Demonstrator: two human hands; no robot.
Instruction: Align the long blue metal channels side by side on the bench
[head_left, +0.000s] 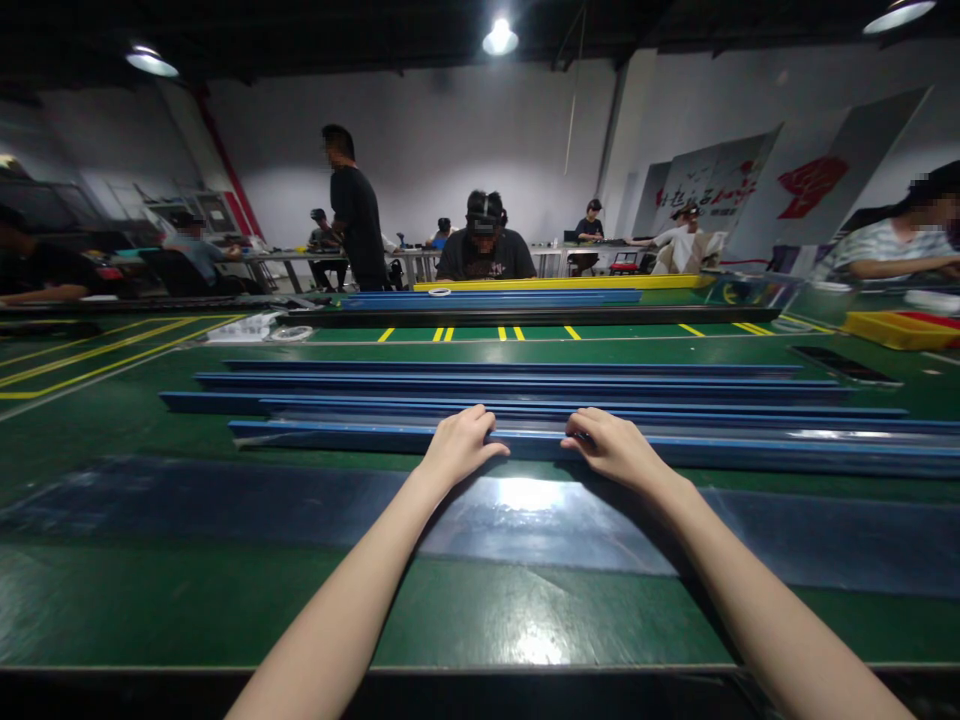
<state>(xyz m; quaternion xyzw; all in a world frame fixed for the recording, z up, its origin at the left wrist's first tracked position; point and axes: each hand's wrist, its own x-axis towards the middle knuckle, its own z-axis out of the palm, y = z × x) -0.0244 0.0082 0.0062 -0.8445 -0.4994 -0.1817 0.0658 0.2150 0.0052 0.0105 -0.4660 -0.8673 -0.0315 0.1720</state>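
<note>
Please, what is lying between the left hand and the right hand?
Between the left hand and right hand, the head view shows a stretch of the nearest blue rail.

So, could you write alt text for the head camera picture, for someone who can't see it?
A bare left hand and right hand touch the nearest of several long blue rails on a green table. A shiny flat strip lies closer to the camera.

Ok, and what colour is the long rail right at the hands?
Blue; the long rail shows best in the head view.
</note>
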